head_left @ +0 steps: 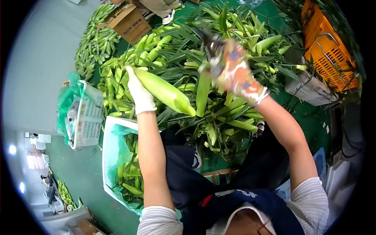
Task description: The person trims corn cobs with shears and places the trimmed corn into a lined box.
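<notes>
My left hand (139, 92), in a white glove, grips the end of a large green ear of corn in its husk (166, 92), which slants down to the right. To the right of it, my right hand (237, 72), in a patterned glove and blurred by motion, is wrapped round a dark tool (211, 49) that looks like pruning shears. Another green ear (203, 92) is just below the tool. Under both hands spreads a heap of corn ears and long leaves (180, 64).
A lined white bin (107, 156) with corn is by my left forearm, a white basket (90, 125) beyond it. An orange crate (329, 55) and a white crate (309, 91) stand right. Behind are a cardboard box (131, 25), piled ears (92, 45) and a person's shoe (169, 17).
</notes>
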A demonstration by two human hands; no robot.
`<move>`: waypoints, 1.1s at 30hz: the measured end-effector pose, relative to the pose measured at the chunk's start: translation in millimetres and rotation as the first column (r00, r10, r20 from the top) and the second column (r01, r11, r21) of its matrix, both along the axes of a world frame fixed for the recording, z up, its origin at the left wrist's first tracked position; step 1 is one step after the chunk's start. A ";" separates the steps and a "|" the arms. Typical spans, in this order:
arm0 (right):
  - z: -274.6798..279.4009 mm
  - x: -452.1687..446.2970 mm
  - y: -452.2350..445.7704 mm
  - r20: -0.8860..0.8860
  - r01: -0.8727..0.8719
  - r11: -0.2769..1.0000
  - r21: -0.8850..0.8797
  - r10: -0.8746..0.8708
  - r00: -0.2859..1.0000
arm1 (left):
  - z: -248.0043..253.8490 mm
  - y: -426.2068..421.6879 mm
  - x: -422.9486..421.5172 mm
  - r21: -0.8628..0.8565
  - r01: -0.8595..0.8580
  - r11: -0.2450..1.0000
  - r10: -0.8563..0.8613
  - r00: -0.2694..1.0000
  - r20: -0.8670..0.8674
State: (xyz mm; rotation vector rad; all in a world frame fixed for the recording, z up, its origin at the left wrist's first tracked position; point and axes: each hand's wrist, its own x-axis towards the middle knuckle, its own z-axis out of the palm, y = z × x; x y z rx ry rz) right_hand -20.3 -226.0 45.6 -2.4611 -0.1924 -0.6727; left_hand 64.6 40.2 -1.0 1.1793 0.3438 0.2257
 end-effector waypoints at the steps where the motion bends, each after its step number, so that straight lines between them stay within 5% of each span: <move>1: -9.7 -11.3 9.2 0.040 -0.147 0.981 -0.128 0.153 0.987 | -4.6 -3.8 3.6 -0.051 0.037 0.998 -0.037 0.999 -0.013; 3: -12.6 -39.3 22.5 -0.434 -0.213 0.905 0.368 0.370 0.821 | -6.0 -17.9 2.0 -0.129 0.103 0.986 -0.106 0.994 -0.016; 6: -53.8 -47.0 32.2 -0.563 -0.111 0.871 0.478 0.401 0.722 | 3.6 -52.9 -19.4 -0.153 0.282 0.947 -0.287 0.958 -0.013; 8: -64.6 -53.1 33.5 -0.505 -0.089 0.873 0.479 0.357 0.786 | -8.8 -70.5 -29.2 -0.201 0.347 0.916 -0.337 0.938 0.086; 10: -60.5 -56.7 32.2 -0.513 -0.061 0.912 0.406 0.282 0.811 | -6.8 -89.0 -57.5 0.046 0.405 0.913 -0.405 0.914 -0.011; 12: -62.6 -58.0 24.5 -0.466 -0.224 0.922 0.316 0.356 0.810 | -3.1 -85.4 -64.9 0.018 0.419 0.908 -0.420 0.906 0.047; 14: -55.2 -59.3 11.5 -0.517 -0.281 0.915 0.291 0.397 0.758 | -8.2 -64.8 -54.6 0.029 0.570 0.821 -0.570 0.819 0.060; 16: -42.7 -57.1 -3.4 -0.536 -0.282 0.904 0.321 0.419 0.733 | 2.9 -55.1 -56.6 0.320 0.604 0.730 -0.601 0.790 -0.120; 18: -51.8 -49.2 -11.5 -0.559 -0.286 0.935 0.210 0.354 0.750 | 0.9 -49.8 -57.9 0.358 0.681 0.639 -0.661 0.724 -0.196; 22: -48.5 -37.1 -26.6 -0.532 -0.327 0.881 0.342 0.468 0.706 | 5.2 -58.5 -70.5 0.389 0.770 0.506 -0.733 0.621 -0.277; 25: -37.9 -35.4 -34.0 -0.585 -0.341 0.887 0.310 0.461 0.668 | -2.4 -59.0 -68.9 0.453 0.841 0.295 -0.808 0.473 -0.351; 26: -26.3 -33.7 -35.8 -0.683 -0.328 0.901 0.283 0.430 0.591 | -3.4 -56.5 -66.3 0.449 0.845 0.289 -0.810 0.466 -0.356; 28: -46.7 -25.0 -34.5 -0.652 -0.249 0.806 0.536 0.583 0.484 | -2.1 -52.8 -63.6 0.321 0.892 0.317 -0.840 0.422 -0.343; 29: -51.5 -26.7 -32.4 -0.637 0.031 0.733 0.680 0.569 0.520 | 0.9 -52.7 -64.0 0.301 0.882 0.362 -0.836 0.450 -0.315; 30: -55.7 -20.4 -32.9 -0.497 0.063 0.572 0.818 0.647 0.579 | 0.7 -49.8 -63.7 0.303 0.882 0.360 -0.835 0.450 -0.316; 33: -58.1 -22.6 -28.6 -0.529 -0.045 0.749 0.661 0.508 0.680 | -4.5 -42.8 -62.4 0.240 0.836 0.493 -0.813 0.541 -0.214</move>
